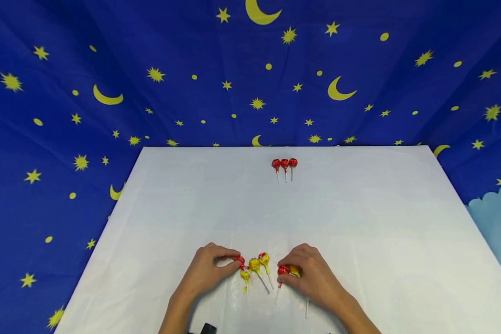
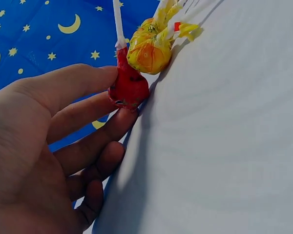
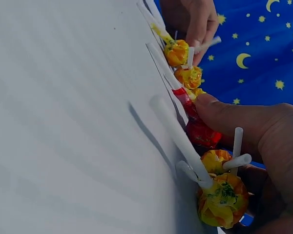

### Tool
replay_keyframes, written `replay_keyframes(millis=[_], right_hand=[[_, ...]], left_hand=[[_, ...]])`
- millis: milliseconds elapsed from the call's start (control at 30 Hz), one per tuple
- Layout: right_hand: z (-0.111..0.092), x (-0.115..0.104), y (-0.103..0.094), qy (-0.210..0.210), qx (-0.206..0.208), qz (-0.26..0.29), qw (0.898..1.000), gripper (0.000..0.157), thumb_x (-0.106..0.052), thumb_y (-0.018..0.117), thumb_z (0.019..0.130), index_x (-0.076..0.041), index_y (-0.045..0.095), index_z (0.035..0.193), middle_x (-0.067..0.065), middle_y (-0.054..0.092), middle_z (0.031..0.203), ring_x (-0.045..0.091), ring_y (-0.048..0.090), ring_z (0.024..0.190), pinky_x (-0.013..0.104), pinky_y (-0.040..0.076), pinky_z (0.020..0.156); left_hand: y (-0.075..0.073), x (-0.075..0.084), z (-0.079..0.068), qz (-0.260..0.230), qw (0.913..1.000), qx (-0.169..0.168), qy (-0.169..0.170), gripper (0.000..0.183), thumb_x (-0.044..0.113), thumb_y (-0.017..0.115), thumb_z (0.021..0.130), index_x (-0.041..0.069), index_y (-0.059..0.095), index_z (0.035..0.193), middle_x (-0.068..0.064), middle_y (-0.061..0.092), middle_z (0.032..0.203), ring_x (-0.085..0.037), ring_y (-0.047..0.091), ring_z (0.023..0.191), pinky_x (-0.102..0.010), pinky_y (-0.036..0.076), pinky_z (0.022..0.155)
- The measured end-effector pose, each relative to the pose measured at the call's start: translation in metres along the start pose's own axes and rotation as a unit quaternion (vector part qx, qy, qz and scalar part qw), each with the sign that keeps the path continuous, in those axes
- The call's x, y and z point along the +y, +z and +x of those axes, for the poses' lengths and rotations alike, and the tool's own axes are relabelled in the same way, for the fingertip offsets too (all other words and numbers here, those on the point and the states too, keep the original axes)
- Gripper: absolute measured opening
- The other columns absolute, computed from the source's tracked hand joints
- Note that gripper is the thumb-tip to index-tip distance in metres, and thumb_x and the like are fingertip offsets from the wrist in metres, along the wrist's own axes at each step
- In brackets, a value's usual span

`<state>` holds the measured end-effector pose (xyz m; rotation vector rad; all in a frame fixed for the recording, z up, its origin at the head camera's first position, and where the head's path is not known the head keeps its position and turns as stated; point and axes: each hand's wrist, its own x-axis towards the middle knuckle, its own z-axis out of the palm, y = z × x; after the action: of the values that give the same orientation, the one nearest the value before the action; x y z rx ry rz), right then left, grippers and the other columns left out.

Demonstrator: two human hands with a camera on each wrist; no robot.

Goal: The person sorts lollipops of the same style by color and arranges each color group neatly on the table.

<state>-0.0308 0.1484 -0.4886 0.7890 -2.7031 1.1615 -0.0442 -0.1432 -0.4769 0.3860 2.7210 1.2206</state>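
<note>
Left hand pinching one red lollipop, yellow lollipops next, and my right hand pinches another red lollipop, stick towards me; that hand's nearer the red trio ahead, by the table's far edge.

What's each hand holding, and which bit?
Left hand pinches a red lollipop by its candy end; right hand pinches another red lollipop likewise. Whether it also grips nearby yellow lollipops is unclear.

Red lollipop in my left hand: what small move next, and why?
Probably carry the red lollipop pinched in your left hand toward the three red lollipops at the far side: only reds line up there; yellow ones lie by your hand.
</note>
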Motion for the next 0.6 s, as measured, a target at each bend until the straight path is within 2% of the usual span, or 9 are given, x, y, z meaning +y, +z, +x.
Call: replay_keyframes(millis=[133, 233, 400, 600], right_hand=[[0.0005, -0.0005, 0.0011, 0.012, 0.001, 0.004, 1.000, 0.023, -0.028, 0.088, 0.068, -0.023, 0.075, 0.087, -0.021, 0.063, 0.085, 0.005, 0.053, 0.091, 0.036, 0.038, 0.088], [-0.0001, -0.0006, 0.0018, 0.006, 0.007, 0.003, 1.000, 0.024, -0.027, 0.088, 0.068, -0.023, 0.075, 0.087, -0.021, 0.063, 0.085, 0.005, 0.053, 0.090, 0.036, 0.038, 0.088], [0.0005, -0.0004, 0.0012, 0.002, 0.008, 0.002, 1.000, 0.023, -0.026, 0.088, 0.069, -0.022, 0.075, 0.088, -0.020, 0.064, 0.085, 0.006, 0.053, 0.090, 0.038, 0.038, 0.088], [0.0005, -0.0006, -0.0004, 0.006, -0.001, 0.006, 1.000, 0.021, -0.026, 0.086, 0.071, -0.023, 0.075, 0.089, -0.020, 0.064, 0.086, 0.007, 0.053, 0.092, 0.039, 0.037, 0.089]], left_hand=[[0.0021, -0.0008, -0.0017, -0.003, 0.9998, 0.016, 0.012, 0.018, 0.028, 0.077, 0.082, 0.026, 0.077, 0.100, 0.021, 0.068, 0.092, -0.006, 0.058, 0.086, -0.033, 0.045, 0.079], [0.0052, -0.0014, -0.0029, -0.004, 0.9991, 0.030, 0.028, 0.019, 0.024, 0.078, 0.081, 0.024, 0.078, 0.099, 0.020, 0.068, 0.091, -0.005, 0.058, 0.085, -0.032, 0.045, 0.079], [0.0084, -0.0008, -0.0039, -0.002, 0.9976, 0.045, 0.052, 0.020, 0.031, 0.079, 0.080, 0.022, 0.078, 0.098, 0.020, 0.068, 0.092, -0.003, 0.058, 0.087, -0.032, 0.045, 0.080], [0.0087, 0.0004, -0.0037, -0.012, 0.9989, 0.032, 0.031, 0.025, 0.036, 0.081, 0.077, 0.024, 0.078, 0.099, 0.023, 0.068, 0.092, -0.002, 0.057, 0.089, -0.032, 0.045, 0.082]])
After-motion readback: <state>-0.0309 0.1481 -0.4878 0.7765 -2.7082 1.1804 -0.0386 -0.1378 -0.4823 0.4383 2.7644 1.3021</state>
